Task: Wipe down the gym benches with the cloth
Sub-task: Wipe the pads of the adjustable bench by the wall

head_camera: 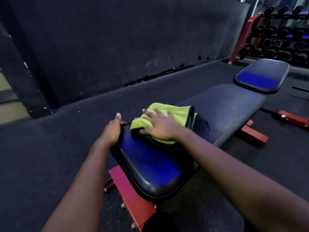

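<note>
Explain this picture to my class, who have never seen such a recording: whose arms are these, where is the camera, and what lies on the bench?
There is no machine here. A person wears one camera on the head, so it looks forward and down along their own arms. The right hand presses flat, fingers spread, on a yellow-green cloth that lies on a padded gym bench. The left hand holds the bench's side edge, probably to steady it. Beyond it is a second bench, and at the far right a rack of dumbbells.
</note>
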Demonstrator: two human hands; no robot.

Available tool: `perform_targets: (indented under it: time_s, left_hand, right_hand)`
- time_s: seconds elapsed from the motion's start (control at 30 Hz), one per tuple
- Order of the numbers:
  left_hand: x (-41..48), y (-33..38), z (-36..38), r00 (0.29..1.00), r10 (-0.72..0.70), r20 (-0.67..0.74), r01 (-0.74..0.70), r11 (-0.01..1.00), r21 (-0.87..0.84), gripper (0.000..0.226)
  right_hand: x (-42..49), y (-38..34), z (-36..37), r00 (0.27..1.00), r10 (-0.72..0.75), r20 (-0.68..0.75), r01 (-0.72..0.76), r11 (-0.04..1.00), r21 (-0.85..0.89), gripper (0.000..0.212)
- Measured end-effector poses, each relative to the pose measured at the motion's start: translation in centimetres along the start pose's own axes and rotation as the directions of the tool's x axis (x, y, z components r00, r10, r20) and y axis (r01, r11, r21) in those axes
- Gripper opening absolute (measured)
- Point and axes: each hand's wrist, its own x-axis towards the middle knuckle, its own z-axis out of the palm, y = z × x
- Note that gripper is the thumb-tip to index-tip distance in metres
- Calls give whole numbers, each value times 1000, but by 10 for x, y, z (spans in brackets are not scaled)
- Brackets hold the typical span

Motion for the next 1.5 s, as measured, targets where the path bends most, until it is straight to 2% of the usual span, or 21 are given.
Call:
perform_targets:
  time_s: [0.03,0.1,0.17,0.23,0.33,0.37,0.43,0.57,0.67,0.73,0.8,0.87,0.93,1.0,1.1,1.17,1.23,1.3,1.37,1.43,1.5]
  left_hand:
    - [1,0,1,1000,1,-6,-1,1000,-16,67]
    - [1,-2,2,1000,-9,-24,8,999,-33,70]
    - [1,-5,2,999,-18,-42,17,999,-30,72]
    - [-1,-5,3,998,-14,-53,13,1000,-16,72]
    - [-4,-3,4,997,-9,-77,9,1000,7,70]
    - [-4,-3,4,995,-2,-96,4,1000,16,70]
    - [-4,-4,4,991,-6,-134,6,1000,-5,74]
    - [0,-9,2,984,-4,-179,-8,998,-64,80]
    - [0,-7,4,987,27,-161,-35,998,-47,79]
    - [-2,-7,4,982,51,-184,-55,998,-14,75]
    - [-8,-4,5,975,63,-215,-65,998,-4,74]
    - [-16,-1,6,956,78,-284,-78,997,11,77]
    - [-21,-1,5,911,99,-400,-99,995,22,79]
    - [-21,-8,-1,902,135,-409,-131,991,38,81]
    - [-22,-16,-18,941,119,-316,-157,983,-98,81]
    - [-26,-17,-30,968,103,-228,-153,965,-214,81]
    - [-27,-17,-38,985,110,-133,-139,962,-236,82]
    - [-28,-16,-41,992,103,-78,-119,965,-234,81]
    - [-28,-18,-43,995,94,-42,-101,969,-227,79]
    - [-32,-20,-46,997,79,-9,-79,970,-231,76]
    - [-37,-26,-51,997,72,-16,-74,969,-238,77]
  right_hand:
    - [-15,-9,6,995,-94,-17,93,995,-30,69]
    - [-63,-17,17,941,-327,-83,321,944,-81,68]
    - [-107,-1,23,900,-427,-87,423,904,-58,68]
    - [-119,32,16,947,-315,-66,314,949,-18,74]
    - [-76,67,0,999,37,-33,-36,999,31,75]
    - [-53,67,-4,994,102,-33,-101,994,43,72]
    - [-13,51,-5,992,120,-40,-118,992,45,69]
    - [-16,-3,6,995,-94,-41,93,995,-28,66]
    - [-82,-15,21,920,-377,-103,370,926,-79,65]
    - [-115,4,23,907,-412,-83,410,911,-37,67]
    - [-123,32,16,954,-295,-58,295,955,2,73]
    - [-101,50,4,995,-92,-34,93,995,43,73]
    - [-57,52,-6,998,68,-17,-67,996,55,73]
    - [-12,33,-8,996,93,-7,-93,994,53,71]
    - [20,-16,-1,1000,-19,-2,19,999,29,65]
    - [-2,-45,6,980,-196,-22,195,980,-46,62]
    - [-47,-52,16,909,-410,-71,402,910,-105,61]
    - [-94,-35,24,854,-516,-70,509,856,-92,63]
    - [-114,-6,21,901,-431,-42,431,902,-25,63]
    - [-95,11,10,973,-228,-27,228,974,9,58]
    - [-49,4,1,997,-72,-14,72,997,29,59]
